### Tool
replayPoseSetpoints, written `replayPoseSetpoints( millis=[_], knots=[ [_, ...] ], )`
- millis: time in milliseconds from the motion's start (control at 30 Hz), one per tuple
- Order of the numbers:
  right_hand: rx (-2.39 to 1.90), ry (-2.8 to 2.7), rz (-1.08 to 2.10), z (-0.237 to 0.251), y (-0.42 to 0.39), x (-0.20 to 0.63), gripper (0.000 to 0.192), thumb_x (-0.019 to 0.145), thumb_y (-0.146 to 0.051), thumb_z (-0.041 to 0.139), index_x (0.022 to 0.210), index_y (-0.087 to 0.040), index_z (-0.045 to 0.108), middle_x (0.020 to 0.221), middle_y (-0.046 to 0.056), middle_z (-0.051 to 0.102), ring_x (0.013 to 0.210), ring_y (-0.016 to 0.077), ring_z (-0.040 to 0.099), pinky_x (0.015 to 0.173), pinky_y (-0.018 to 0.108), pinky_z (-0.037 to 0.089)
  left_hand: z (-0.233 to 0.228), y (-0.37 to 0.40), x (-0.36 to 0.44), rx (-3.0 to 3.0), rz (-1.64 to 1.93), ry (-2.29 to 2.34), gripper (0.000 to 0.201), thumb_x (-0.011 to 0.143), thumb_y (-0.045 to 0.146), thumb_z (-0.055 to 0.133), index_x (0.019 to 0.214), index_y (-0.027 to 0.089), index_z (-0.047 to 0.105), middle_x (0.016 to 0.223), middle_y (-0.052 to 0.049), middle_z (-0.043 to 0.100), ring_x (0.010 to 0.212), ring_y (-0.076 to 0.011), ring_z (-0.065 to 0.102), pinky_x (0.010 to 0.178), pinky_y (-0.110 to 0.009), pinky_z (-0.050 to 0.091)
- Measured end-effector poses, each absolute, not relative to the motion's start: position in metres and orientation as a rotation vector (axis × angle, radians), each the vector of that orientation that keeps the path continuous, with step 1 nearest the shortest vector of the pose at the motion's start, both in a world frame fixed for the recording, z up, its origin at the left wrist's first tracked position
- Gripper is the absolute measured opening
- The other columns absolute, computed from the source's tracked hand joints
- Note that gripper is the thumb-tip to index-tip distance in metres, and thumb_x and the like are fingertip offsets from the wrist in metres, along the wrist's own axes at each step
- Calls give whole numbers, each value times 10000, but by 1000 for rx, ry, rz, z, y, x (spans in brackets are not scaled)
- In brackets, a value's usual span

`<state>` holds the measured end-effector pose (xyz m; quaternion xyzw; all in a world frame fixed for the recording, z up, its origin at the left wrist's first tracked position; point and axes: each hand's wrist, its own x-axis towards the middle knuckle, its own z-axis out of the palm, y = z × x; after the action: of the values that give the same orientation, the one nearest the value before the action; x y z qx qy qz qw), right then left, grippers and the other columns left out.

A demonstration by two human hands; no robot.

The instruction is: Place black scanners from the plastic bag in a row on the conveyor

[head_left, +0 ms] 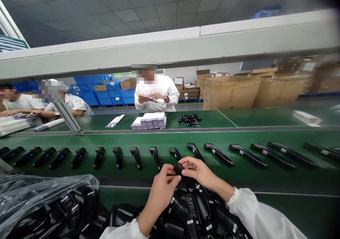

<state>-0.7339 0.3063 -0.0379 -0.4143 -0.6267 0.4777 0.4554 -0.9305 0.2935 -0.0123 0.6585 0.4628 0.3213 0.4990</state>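
- The left hand (163, 186) is closed at the fingertips, pinching a small black piece (179, 168) between thumb and fingers.
- The right hand (198, 171) grips the same piece from the other side, its fingers bent over the upper end.
- The piece sits between the two hands, raised above the green counter (127, 180); its exact shape is partly hidden by the fingers.
- Just below the hands and between the forearms lies a heap of black handheld devices (195, 207), many with small white labels.
- Left of the left hand, a clear plastic bag (53, 186) lies over more black parts (71, 210).
- Just beyond the hands, a spaced row of black angled devices (136, 157) runs off to both sides; one of them lies nearly behind the fingertips.
- Farther ahead, across a metal rail (148, 129), stand stacked small white boxes (152, 121), with a small black pile (190, 119) to their right.
- Behind those boxes, a co-worker (170, 88) in white holds a long white box (158, 102) in both hands.
- Well beyond the hands to the right are large cardboard cartons (231, 92); to the left, blue crates (103, 99) are stacked.
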Motion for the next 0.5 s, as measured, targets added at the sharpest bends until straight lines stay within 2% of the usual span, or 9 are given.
replayPoseSetpoints(
  millis=[133, 233, 367, 433, 500],
  knots=[
    [-1269, -1595, 893, -53, 321, -717, 269, 811, -242, 642, 1079, -215, 641, 1005, 34, 649, 909, 183, 611, 848, 332, 504, -9, 284, -932, 2260, 375, 1205, 313, 802, 236, 613, 1114, 245, 591, 1159, -65, 607, 1124, -277, 529, 950, -411, 431],
    [-1473, -1818, 616, -64, 325, -713, 306, 851, -171, 565, 1146, -227, 620, 1162, 61, 629, 1032, 215, 601, 913, 355, 480, -8, 277, -932, 2527, 91, 1135, 303, 818, 210, 593, 1115, 254, 636, 1147, -73, 602, 1127, -305, 506, 926, -446, 427],
    [-1702, -2008, 287, -72, 326, -720, 445, 903, -88, 435, 1340, -139, 503, 1196, 153, 608, 1118, 267, 572, 936, 373, 467, -8, 276, -929, 2596, 33, 1124, 250, 818, 207, 558, 1058, 229, 621, 1109, -82, 598, 1091, -305, 505, 902, -465, 430],
    [-1788, -2045, 179, -74, 329, -722, 449, 904, -68, 419, 1344, -106, 502, 1158, 173, 614, 1075, 275, 586, 923, 370, 471, -9, 276, -928, 2568, 36, 1102, 235, 791, 186, 549, 1019, 218, 599, 1081, -74, 603, 1075, -295, 510, 925, -483, 416],
    [-1828, -2071, 112, -74, 331, -721, 435, 919, -75, 412, 1342, -96, 510, 1146, 179, 618, 1048, 275, 592, 925, 373, 473, -9, 276, -928, 2548, 31, 1061, 291, 773, 179, 546, 1058, 222, 578, 1101, -72, 598, 1093, -296, 505, 968, -519, 385]
  ],
)
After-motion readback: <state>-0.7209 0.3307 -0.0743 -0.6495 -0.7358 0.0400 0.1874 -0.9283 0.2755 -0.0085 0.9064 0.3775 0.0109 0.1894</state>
